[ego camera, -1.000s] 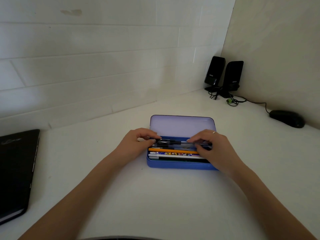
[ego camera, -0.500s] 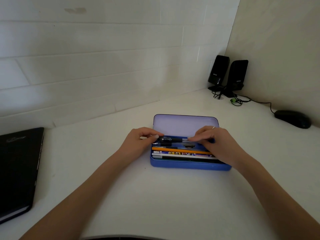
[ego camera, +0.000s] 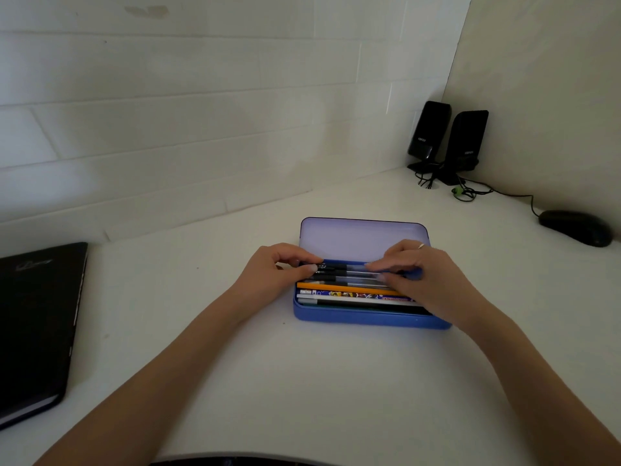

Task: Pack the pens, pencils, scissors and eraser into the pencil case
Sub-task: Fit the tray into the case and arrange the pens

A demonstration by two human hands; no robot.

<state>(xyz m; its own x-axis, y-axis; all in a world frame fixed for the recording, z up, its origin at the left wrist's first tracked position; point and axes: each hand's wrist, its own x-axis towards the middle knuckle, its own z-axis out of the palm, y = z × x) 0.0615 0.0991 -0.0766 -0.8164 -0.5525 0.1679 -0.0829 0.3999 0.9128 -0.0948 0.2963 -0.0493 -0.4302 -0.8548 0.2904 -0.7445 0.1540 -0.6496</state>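
Observation:
A blue pencil case (ego camera: pixel 366 319) lies open on the white desk, its lid (ego camera: pixel 359 238) tipped back. Inside, at the back, lie clear pens with black caps (ego camera: pixel 349 274). In front of them sit an orange pencil (ego camera: pixel 342 288), a patterned pencil (ego camera: pixel 353 294) and a dark one by the front wall. My left hand (ego camera: pixel 272 274) pinches the pens' capped ends at the case's left edge. My right hand (ego camera: pixel 426 280) covers the case's right end, with fingers and thumb closed on the pens' barrels. I see neither scissors nor an eraser.
A black notebook (ego camera: pixel 33 324) lies at the desk's left edge. Two black speakers (ego camera: pixel 428 136) (ego camera: pixel 465 146) stand in the far right corner with tangled cables. A black mouse (ego camera: pixel 576 227) sits by the right wall. White walls close in behind and to the right.
The pen held at both ends has come down onto the other pens at the back of the case. Both hands stay on it, and my view has shifted slightly.

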